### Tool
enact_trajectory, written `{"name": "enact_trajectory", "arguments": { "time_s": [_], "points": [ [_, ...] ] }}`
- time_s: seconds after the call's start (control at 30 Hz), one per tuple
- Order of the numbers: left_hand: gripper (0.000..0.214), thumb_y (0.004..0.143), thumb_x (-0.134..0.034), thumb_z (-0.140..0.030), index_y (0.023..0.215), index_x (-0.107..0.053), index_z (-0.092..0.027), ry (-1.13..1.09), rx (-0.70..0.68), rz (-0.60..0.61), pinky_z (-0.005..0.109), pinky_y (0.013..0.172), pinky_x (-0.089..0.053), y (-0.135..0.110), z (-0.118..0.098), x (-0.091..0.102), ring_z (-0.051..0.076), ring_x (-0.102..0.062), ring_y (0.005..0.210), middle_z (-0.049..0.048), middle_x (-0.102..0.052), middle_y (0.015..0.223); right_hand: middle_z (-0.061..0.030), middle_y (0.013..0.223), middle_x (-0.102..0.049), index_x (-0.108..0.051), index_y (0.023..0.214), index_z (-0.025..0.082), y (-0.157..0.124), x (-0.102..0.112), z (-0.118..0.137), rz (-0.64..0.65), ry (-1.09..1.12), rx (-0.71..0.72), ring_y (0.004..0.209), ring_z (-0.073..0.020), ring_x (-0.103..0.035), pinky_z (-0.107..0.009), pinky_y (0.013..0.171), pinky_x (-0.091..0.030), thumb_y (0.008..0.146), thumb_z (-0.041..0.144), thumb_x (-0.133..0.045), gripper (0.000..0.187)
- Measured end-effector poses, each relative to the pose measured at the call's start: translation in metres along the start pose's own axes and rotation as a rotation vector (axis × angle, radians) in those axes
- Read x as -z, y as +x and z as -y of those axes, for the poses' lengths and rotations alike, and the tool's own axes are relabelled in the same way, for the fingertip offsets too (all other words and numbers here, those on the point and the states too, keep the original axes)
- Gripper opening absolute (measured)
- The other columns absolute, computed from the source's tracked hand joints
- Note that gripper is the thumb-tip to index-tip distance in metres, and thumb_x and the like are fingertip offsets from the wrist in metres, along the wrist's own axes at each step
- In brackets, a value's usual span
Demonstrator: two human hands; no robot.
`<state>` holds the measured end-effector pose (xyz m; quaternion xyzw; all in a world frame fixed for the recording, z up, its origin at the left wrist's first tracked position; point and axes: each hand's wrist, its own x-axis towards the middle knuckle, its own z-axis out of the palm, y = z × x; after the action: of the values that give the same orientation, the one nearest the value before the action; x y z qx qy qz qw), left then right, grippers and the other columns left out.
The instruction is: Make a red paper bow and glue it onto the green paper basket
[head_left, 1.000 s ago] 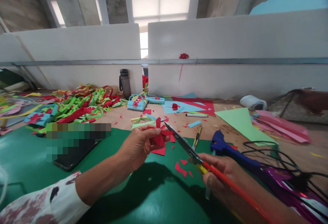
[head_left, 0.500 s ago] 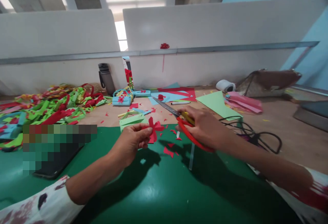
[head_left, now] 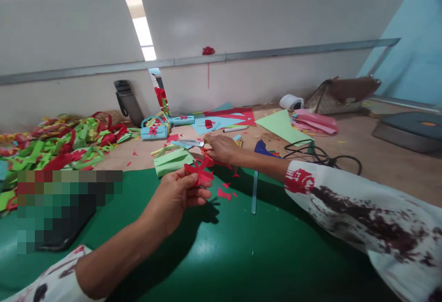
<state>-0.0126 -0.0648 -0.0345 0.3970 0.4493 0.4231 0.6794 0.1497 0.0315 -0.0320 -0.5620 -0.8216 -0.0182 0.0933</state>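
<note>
My left hand (head_left: 176,196) pinches a red paper flower (head_left: 200,172) between thumb and fingers, above the green mat (head_left: 228,246). Farther forward, my right hand (head_left: 223,149) is closed on a pair of scissors (head_left: 189,143) with orange-red handles; the blades point left, low over the brown table. Whether the scissors rest on the table I cannot tell. A folded light green paper piece (head_left: 172,160) lies just beyond my left hand. Small red paper scraps (head_left: 224,194) and a thin translucent stick (head_left: 254,194) are on the mat.
At the left is a heap of coloured paper strips (head_left: 69,145) near a dark phone (head_left: 65,228). A bottle (head_left: 128,101) and small blue paper bags (head_left: 154,131) stand behind. To the right are a blue glue gun (head_left: 262,148), black cable (head_left: 321,157), green paper (head_left: 283,124) and a handbag (head_left: 345,95).
My right hand has moved forward and left with the scissors, lowering them towards the table. My left hand keeps the flower, now turned flatter. The view has shifted slightly right and down.
</note>
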Motion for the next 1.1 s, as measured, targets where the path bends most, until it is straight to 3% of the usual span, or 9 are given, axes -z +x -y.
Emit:
{"name": "enact_trajectory", "arguments": {
  "time_s": [0.13, 0.33, 0.5, 0.63, 0.8, 0.9, 1.0, 1.1],
  "points": [
    [0.007, 0.077, -0.061, -0.010, 0.073, -0.055, -0.013, -0.079, -0.163, -0.045, 0.020, 0.046, -0.048, 0.005, -0.006, 0.012, 0.011, -0.058, 0.046, 0.0019, -0.064, 0.060, -0.0116, 0.103, -0.065, -0.050, 0.120, 0.013, 0.001, 0.018, -0.005, -0.055, -0.010, -0.016, 0.089, -0.0221, -0.060, -0.034, 0.073, -0.046, 0.092, 0.028, -0.048, 0.032],
    [0.009, 0.072, -0.066, -0.014, 0.073, -0.057, -0.013, -0.070, -0.102, -0.043, 0.020, 0.047, -0.048, 0.006, 0.001, 0.013, 0.011, -0.057, 0.049, 0.0026, -0.065, 0.063, -0.0141, 0.103, -0.066, -0.052, 0.114, 0.012, -0.011, 0.037, -0.017, -0.064, -0.015, -0.019, 0.085, -0.0227, -0.058, -0.029, 0.064, -0.035, 0.089, 0.025, -0.045, 0.029],
    [0.010, 0.073, -0.067, -0.019, 0.075, -0.060, -0.012, -0.027, 0.017, 0.063, 0.021, 0.045, -0.047, 0.000, 0.013, 0.005, 0.011, -0.057, 0.047, 0.0043, -0.065, 0.065, -0.0134, 0.109, -0.065, -0.054, 0.114, 0.013, -0.010, 0.018, -0.019, -0.003, -0.002, 0.006, 0.095, -0.0221, -0.059, -0.030, 0.073, -0.043, 0.089, 0.022, -0.049, 0.027],
    [0.016, 0.074, -0.067, -0.025, 0.073, -0.061, -0.011, 0.042, 0.125, 0.155, 0.018, 0.044, -0.046, -0.005, 0.022, -0.004, 0.010, -0.056, 0.046, 0.0050, -0.064, 0.059, -0.0082, 0.113, -0.060, -0.055, 0.118, 0.016, -0.006, -0.002, -0.017, 0.060, 0.000, 0.024, 0.095, -0.0204, -0.061, -0.040, 0.080, -0.051, 0.091, 0.033, -0.055, 0.032],
    [0.013, 0.079, -0.060, -0.022, 0.072, -0.058, -0.011, 0.074, 0.150, 0.131, 0.016, 0.042, -0.045, -0.004, 0.022, -0.008, 0.010, -0.058, 0.043, 0.0058, -0.064, 0.057, -0.0075, 0.118, -0.058, -0.055, 0.119, 0.017, 0.005, -0.015, -0.015, 0.099, 0.026, 0.044, 0.098, -0.0206, -0.060, -0.042, 0.082, -0.052, 0.091, 0.034, -0.056, 0.033],
    [0.009, 0.081, -0.056, -0.017, 0.074, -0.057, -0.011, 0.058, 0.168, 0.103, 0.017, 0.041, -0.046, -0.002, 0.019, -0.008, 0.012, -0.061, 0.045, 0.0070, -0.066, 0.062, -0.0092, 0.112, -0.061, -0.059, 0.111, 0.016, 0.004, -0.006, -0.010, 0.102, 0.075, 0.031, 0.099, -0.0225, -0.060, -0.040, 0.082, -0.049, 0.089, 0.030, -0.058, 0.026],
    [0.006, 0.082, -0.053, -0.014, 0.077, -0.056, -0.011, 0.044, 0.195, 0.103, 0.017, 0.041, -0.048, -0.001, 0.018, -0.009, 0.012, -0.062, 0.045, 0.0087, -0.068, 0.070, -0.0144, 0.106, -0.065, -0.061, 0.110, 0.013, -0.015, 0.012, -0.005, 0.058, 0.172, 0.007, 0.102, -0.0267, -0.059, -0.034, 0.078, -0.045, 0.086, 0.019, -0.058, 0.025],
    [0.003, 0.081, -0.055, -0.014, 0.083, -0.055, -0.012, 0.027, 0.183, 0.118, 0.019, 0.043, -0.050, -0.002, 0.018, -0.010, 0.013, -0.065, 0.050, 0.0093, -0.069, 0.077, -0.0073, 0.090, -0.069, -0.056, 0.120, 0.016, -0.046, 0.024, -0.003, 0.062, 0.340, 0.017, 0.079, -0.0179, -0.063, -0.026, 0.064, -0.043, 0.092, 0.029, -0.047, 0.032]
  ]
}}
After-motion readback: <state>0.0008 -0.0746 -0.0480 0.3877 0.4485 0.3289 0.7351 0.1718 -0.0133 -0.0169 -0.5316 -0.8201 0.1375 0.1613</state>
